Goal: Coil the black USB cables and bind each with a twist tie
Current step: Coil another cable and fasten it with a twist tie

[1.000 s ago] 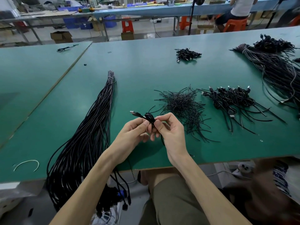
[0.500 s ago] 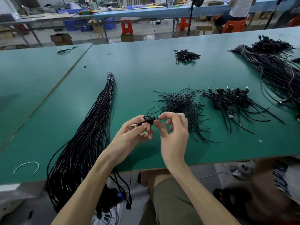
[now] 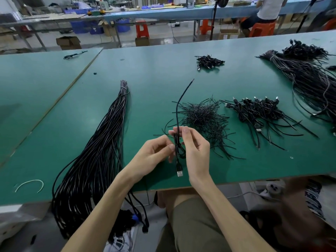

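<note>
I hold a small coiled black USB cable (image 3: 179, 149) upright above the front edge of the green table (image 3: 154, 84). Its silver plug hangs down and its loose end arcs up and away. My right hand (image 3: 195, 151) pinches the top of the coil between thumb and forefinger. My left hand (image 3: 154, 154) touches the coil's left side with its fingertips. A pile of thin black twist ties (image 3: 203, 115) lies just behind my hands. Right of that pile rests a heap of bound cables (image 3: 258, 111). A long bundle of straight cables (image 3: 101, 151) lies on the left and hangs over the table edge.
A small heap of coiled cables (image 3: 209, 61) sits far back. A large cable bundle (image 3: 309, 79) fills the right side. A white curved wire scrap (image 3: 29, 185) lies at the front left. A seated person (image 3: 265, 10) is at a far bench.
The coil has turned from lying sideways between my fingertips to hanging upright, plug down. My right hand has moved up to the coil's top, and the loose end now points up.
</note>
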`<action>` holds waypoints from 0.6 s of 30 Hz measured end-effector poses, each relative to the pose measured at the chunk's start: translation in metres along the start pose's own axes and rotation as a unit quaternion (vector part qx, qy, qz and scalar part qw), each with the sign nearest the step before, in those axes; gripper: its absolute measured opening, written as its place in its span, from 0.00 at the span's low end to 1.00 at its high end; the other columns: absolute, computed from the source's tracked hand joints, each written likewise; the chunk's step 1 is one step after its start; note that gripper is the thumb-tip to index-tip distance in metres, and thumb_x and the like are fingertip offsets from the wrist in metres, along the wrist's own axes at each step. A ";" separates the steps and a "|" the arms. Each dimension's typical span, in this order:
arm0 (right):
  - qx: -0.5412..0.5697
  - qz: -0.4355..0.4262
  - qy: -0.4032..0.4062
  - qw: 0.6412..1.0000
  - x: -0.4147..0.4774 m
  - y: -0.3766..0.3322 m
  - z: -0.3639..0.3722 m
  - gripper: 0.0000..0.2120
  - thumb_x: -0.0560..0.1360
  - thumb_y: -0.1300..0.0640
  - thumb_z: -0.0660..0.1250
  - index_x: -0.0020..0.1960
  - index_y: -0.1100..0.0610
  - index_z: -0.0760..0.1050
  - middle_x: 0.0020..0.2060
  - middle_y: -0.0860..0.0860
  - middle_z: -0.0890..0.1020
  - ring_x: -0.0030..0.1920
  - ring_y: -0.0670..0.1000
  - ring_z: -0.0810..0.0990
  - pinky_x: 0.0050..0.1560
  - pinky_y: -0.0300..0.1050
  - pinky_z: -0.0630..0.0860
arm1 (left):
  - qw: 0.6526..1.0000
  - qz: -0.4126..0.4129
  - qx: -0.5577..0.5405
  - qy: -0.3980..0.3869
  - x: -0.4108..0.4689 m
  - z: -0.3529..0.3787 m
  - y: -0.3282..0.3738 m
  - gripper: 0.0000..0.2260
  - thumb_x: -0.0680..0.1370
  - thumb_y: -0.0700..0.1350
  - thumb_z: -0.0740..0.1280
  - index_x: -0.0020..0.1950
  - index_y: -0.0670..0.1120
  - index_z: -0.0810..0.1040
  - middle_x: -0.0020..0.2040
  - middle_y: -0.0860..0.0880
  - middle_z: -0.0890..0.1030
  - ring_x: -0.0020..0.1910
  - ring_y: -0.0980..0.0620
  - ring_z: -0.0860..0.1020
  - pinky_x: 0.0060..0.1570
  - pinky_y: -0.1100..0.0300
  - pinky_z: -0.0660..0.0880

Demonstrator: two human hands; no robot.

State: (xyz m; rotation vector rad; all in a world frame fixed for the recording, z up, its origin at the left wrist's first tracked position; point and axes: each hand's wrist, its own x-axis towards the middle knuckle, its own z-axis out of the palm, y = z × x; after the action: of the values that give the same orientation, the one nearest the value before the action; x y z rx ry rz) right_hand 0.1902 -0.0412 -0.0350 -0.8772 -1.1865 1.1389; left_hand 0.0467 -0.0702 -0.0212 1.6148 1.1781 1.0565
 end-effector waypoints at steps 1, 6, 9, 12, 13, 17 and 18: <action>0.006 -0.006 -0.001 1.000 0.000 -0.001 0.000 0.13 0.86 0.52 0.62 0.53 0.53 0.85 0.49 0.48 0.88 0.55 0.47 0.85 0.56 0.35 0.77 | 1.000 -0.003 0.008 0.015 0.001 0.001 -0.001 0.11 0.85 0.38 0.63 0.43 0.43 0.74 0.36 0.45 0.77 0.32 0.58 0.71 0.37 0.67 0.67; 0.010 -0.028 -0.029 0.999 -0.002 -0.003 0.001 0.13 0.87 0.58 0.59 0.58 0.58 0.82 0.52 0.48 0.88 0.59 0.47 0.84 0.58 0.34 0.75 | 0.992 -0.017 0.051 0.111 0.003 0.001 -0.011 0.10 0.85 0.40 0.63 0.44 0.42 0.72 0.33 0.57 0.72 0.32 0.55 0.68 0.37 0.59 0.65; 0.003 -0.029 -0.043 0.999 -0.004 -0.002 0.001 0.16 0.88 0.56 0.55 0.56 0.56 0.82 0.50 0.48 0.88 0.62 0.53 0.82 0.65 0.44 0.72 | 0.983 -0.016 0.077 0.166 0.003 0.000 -0.012 0.11 0.85 0.41 0.63 0.44 0.43 0.72 0.34 0.58 0.71 0.34 0.54 0.67 0.40 0.55 0.65; 0.025 -0.006 -0.058 0.998 -0.005 -0.004 0.002 0.19 0.87 0.53 0.55 0.53 0.60 0.82 0.46 0.51 0.89 0.54 0.52 0.83 0.52 0.36 0.73 | 0.976 -0.003 0.078 0.205 0.003 -0.002 -0.013 0.11 0.86 0.43 0.63 0.44 0.41 0.72 0.35 0.51 0.70 0.35 0.51 0.66 0.39 0.51 0.65; 0.044 0.007 -0.068 0.997 -0.005 -0.005 0.003 0.20 0.87 0.52 0.55 0.53 0.62 0.82 0.45 0.53 0.89 0.50 0.54 0.83 0.48 0.36 0.74 | 0.972 -0.002 0.078 0.220 0.003 -0.003 -0.013 0.11 0.86 0.43 0.63 0.44 0.41 0.72 0.35 0.50 0.70 0.35 0.51 0.66 0.39 0.51 0.65; 0.045 0.026 -0.120 0.991 -0.004 -0.002 0.005 0.23 0.87 0.50 0.55 0.49 0.64 0.82 0.38 0.56 0.88 0.36 0.49 0.80 0.37 0.33 0.72 | 0.957 -0.004 0.064 0.283 0.002 -0.005 -0.013 0.12 0.86 0.43 0.62 0.43 0.45 0.71 0.34 0.56 0.71 0.34 0.51 0.68 0.38 0.50 0.67; 0.024 0.032 -0.131 0.991 -0.003 0.000 0.006 0.22 0.88 0.50 0.56 0.48 0.63 0.82 0.38 0.56 0.88 0.34 0.46 0.80 0.35 0.32 0.71 | 0.955 -0.001 0.062 0.291 0.002 -0.006 -0.012 0.12 0.86 0.43 0.61 0.43 0.46 0.71 0.34 0.55 0.71 0.34 0.51 0.68 0.38 0.49 0.68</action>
State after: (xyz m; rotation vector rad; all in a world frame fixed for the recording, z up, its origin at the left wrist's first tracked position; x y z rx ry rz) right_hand 0.1848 -0.0445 -0.0342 -0.7495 -1.3445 1.3606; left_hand 0.0388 -0.0655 -0.0310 1.4310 1.6535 1.5451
